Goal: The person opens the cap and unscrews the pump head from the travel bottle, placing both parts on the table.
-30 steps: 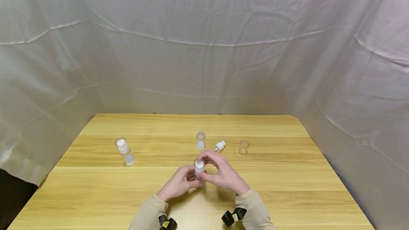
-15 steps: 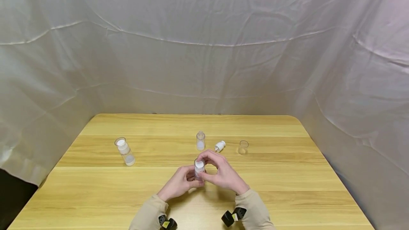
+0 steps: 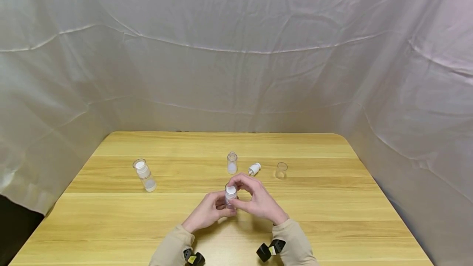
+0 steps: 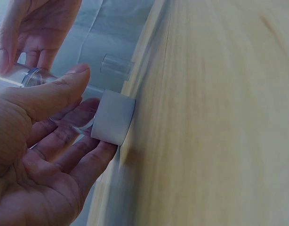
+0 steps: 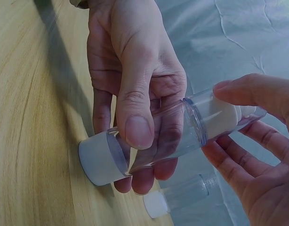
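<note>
Between both hands, just in front of the table's middle, stands a clear pump bottle [image 5: 149, 141] with a white base [image 4: 113, 117]. My left hand [image 3: 207, 212] grips its clear lower body, thumb on one side and fingers on the other. My right hand [image 3: 258, 200] holds the transparent cap [image 5: 201, 115] at the top, with a white pump head [image 3: 230, 190] showing inside it. In the right wrist view the cap's rim meets the bottle's body. The base is at or very near the tabletop; exact contact is hard to tell.
Behind the hands are an uncapped clear bottle [image 3: 232, 163], a white pump head lying on its side [image 3: 254, 169] and a clear cap [image 3: 281, 170]. A capped pump bottle [image 3: 145, 175] stands at the left. Grey curtains [image 3: 236, 73] surround the wooden table [image 3: 325, 200].
</note>
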### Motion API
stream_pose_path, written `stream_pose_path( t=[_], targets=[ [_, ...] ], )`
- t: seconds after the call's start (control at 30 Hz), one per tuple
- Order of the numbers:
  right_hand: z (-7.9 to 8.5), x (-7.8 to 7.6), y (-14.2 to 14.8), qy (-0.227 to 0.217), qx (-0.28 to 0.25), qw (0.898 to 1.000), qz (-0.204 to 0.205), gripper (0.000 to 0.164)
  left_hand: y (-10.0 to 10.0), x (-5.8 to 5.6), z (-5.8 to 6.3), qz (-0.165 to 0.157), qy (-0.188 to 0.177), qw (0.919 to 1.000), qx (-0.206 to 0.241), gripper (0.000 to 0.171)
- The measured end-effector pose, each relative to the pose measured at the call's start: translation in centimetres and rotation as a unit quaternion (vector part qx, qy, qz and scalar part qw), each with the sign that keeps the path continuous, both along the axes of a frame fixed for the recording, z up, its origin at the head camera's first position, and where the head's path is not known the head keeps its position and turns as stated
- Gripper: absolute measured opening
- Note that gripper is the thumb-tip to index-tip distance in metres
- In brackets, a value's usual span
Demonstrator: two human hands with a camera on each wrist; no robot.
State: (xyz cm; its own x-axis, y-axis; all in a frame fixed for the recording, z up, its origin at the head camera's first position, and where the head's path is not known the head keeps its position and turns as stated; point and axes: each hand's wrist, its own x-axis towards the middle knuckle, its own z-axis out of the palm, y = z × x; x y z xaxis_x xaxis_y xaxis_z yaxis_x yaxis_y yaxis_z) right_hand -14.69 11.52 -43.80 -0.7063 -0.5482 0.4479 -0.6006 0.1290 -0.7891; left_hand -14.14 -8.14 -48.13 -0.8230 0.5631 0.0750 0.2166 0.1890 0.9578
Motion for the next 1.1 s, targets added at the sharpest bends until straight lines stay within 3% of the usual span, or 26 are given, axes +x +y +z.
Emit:
stream_pose_path(
  t=[0.33,0.57,0.83,1.1],
  targets=[
    [-0.22,-0.11,0.11,0.008,-0.006,1.0,0.003,0.032,-0.02,0.18,0.1,-0.004,0.004,1.0,0.008,0.032],
    [0.01,-0.12,0.22,0.019,-0.036,0.999,0.013,0.033,0.09,0.2,0.17,0.001,0.009,0.9999,-0.011,0.042],
    [0.08,-0.15,0.14,0.031,-0.046,0.998,0.02,0.034,0.12,0.19,0.16,0.005,0.006,0.9999,-0.014,0.038],
    [0.31,0.11,0.05,0.034,-0.059,0.998,0.001,0.031,-0.12,0.27,0.32,0.005,0.007,0.9999,-0.008,0.039]
  ],
)
